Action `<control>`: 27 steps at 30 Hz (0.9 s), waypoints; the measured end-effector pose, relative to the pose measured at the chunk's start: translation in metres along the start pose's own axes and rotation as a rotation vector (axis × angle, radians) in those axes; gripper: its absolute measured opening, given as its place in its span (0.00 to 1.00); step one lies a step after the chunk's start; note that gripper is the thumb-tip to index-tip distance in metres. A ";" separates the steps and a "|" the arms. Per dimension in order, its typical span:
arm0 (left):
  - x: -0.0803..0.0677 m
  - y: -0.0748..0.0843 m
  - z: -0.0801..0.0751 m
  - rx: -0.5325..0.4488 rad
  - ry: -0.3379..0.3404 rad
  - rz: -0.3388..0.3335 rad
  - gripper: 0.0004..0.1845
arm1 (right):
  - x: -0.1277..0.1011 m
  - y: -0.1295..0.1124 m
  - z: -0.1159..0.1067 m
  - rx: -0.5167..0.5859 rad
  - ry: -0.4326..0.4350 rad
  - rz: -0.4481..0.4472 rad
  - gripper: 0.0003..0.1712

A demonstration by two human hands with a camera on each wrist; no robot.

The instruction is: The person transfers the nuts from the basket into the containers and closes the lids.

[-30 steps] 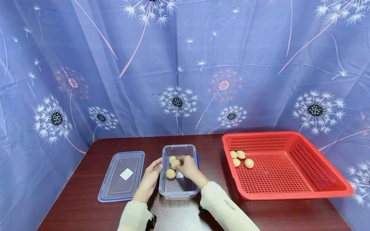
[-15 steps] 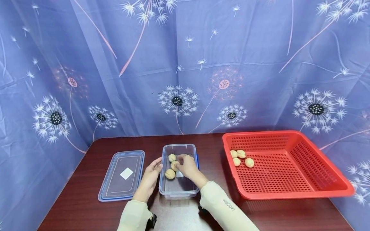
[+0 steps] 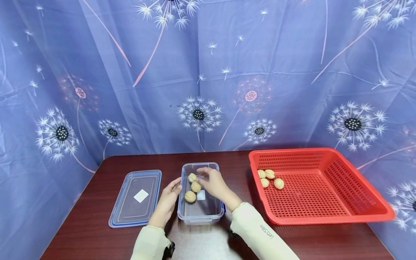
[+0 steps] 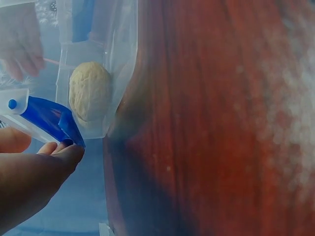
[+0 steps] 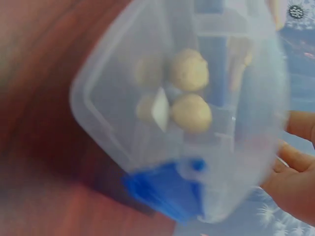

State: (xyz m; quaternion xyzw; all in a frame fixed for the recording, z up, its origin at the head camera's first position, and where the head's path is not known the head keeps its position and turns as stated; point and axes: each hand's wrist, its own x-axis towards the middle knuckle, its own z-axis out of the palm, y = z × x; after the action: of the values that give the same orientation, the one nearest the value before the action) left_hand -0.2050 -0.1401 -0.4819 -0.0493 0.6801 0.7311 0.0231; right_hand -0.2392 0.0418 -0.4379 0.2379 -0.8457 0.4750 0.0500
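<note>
Three walnuts (image 3: pixel 190 196) lie in a clear plastic box (image 3: pixel 201 219) in the middle of the table, along its left side. My right hand (image 3: pixel 214 185) is over the box's right side, fingers apart and holding nothing, with its thumb close to the middle walnut (image 3: pixel 196 186). On the other side, my left hand (image 3: pixel 167 202) rests its fingertips at the box's left wall. The left wrist view has its fingers beside a blue latch (image 4: pixel 54 118); whether they press on it is unclear. Through the wall shows one walnut (image 4: pixel 90 91).
A clear lid (image 3: pixel 138 202) with a blue rim and a white label lies on the table left of the box. To the right stands a red perforated basket (image 3: pixel 312 195), with several walnuts (image 3: pixel 278 183) in its left end. A dandelion-print curtain (image 3: pixel 201 72) hangs behind.
My right hand has let go of the middle walnut, spread its fingers and drawn slightly to the right. The walnut stays in the box. My left hand has kept its place.
</note>
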 end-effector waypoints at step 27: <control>0.003 -0.005 -0.002 0.002 -0.008 0.021 0.23 | 0.019 -0.046 -0.113 -0.017 0.023 -0.042 0.21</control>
State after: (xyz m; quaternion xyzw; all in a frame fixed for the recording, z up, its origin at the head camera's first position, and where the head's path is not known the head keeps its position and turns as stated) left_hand -0.2077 -0.1414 -0.4868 -0.0391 0.6812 0.7309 0.0183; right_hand -0.2507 0.1083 -0.3349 0.2497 -0.8440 0.4693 0.0720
